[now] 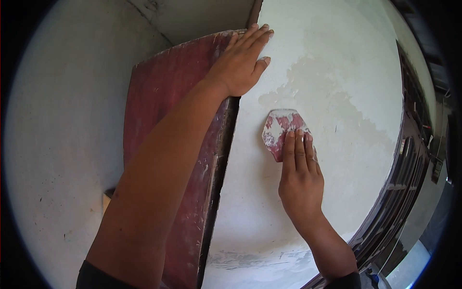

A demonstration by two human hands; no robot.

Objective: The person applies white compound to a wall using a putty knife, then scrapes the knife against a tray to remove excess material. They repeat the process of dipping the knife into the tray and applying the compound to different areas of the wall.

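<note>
My left hand (244,60) lies with its fingers spread over the top corner of a red wooden door (168,91), its fingertips reaching the edge of the pale wall (250,202). Against that wall my right hand (301,166) presses a red scraper plate (281,130) smeared with white filler. Three fingers lie along the plate's face, and the thumb is hidden. Above and to the right of the plate, a greyer, uneven patch (327,96) shows on the wall surface.
A grey wall (67,130) stands on the left behind the door. At the right is a dark window frame with bars (404,168). Below it, a small blue object (374,278) lies at the lower right.
</note>
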